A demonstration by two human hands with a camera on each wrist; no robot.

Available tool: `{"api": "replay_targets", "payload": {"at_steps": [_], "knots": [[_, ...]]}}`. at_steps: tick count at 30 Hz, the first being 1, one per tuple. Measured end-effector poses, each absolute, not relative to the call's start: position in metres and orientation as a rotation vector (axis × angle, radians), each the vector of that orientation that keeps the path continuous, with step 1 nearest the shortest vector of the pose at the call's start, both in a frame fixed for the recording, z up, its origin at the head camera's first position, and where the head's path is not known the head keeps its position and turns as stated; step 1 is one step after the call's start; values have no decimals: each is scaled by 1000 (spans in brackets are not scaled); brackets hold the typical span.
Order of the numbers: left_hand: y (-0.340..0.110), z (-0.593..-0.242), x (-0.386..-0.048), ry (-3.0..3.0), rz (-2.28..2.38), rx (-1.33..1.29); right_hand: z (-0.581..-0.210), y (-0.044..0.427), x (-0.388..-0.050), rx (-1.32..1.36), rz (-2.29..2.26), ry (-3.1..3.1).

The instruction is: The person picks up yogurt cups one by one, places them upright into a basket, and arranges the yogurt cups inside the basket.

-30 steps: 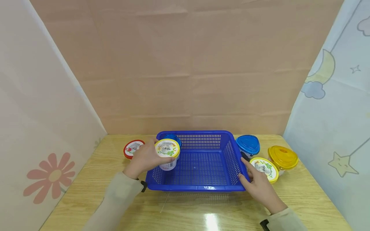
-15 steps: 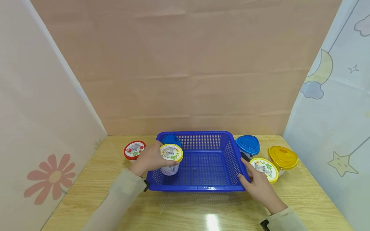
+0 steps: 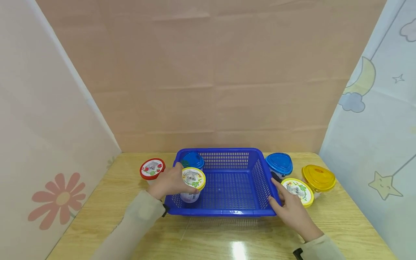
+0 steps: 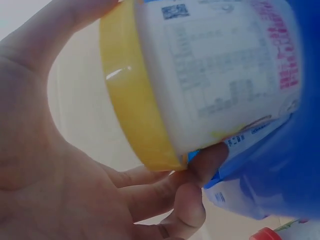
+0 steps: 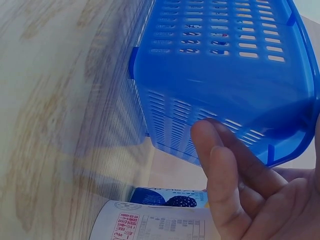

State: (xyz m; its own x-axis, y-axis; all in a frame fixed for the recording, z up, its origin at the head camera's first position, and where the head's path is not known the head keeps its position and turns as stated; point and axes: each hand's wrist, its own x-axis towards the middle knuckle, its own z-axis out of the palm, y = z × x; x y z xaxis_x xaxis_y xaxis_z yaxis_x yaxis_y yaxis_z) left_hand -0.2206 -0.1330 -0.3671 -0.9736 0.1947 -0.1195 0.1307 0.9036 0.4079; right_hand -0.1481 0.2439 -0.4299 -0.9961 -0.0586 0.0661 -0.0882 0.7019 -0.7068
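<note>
Facing the L wrist cam, the white side of the yellow-lid tub (image 4: 220, 65) has a QR-type square, a grey info table and pink-red chars; too blurry to read. R wrist cam: white tub (image 5: 155, 222) w/ a red-boxed Chinese notice, partly cut off, plus table print & round stamp. Next to it, a blue label w/ a blackberry pic. Lid text in head view too small to read.

Left hand (image 3: 169, 181): thumb and fingers spread approx lid-wide, gripping the held tub around its lid rim. Tub is in the L end of the basket (image 3: 221, 212), nr the front, just ahead of the blue-lid tub (image 3: 192, 160); can't tell if its base touches the floor.

Right hand (image 3: 292, 211): fingers loosely bent vs the basket's outer wall, thumb at the rim, holding the R side.

Basket: blue plastic, rect., slotted walls, smooth rolled rim. Outside it, L: round red-lid tub (image 3: 152, 168). Outside, R: second blue-lid tub (image 3: 279, 163), round-lid tub w/ yellow rim (image 3: 299, 191), amber tub w/ rounded-triangle lid (image 3: 318, 177). Table (image 3: 211, 245): light woodgrain, glossy.
</note>
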Motion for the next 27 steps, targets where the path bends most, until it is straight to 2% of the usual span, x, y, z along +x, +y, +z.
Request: {"api": "replay_targets", "payload": {"at_steps": [27], "knots": [[-129, -362, -222, 2819, 305, 281, -429, 244, -147, 119, 1176, -2861]]}}
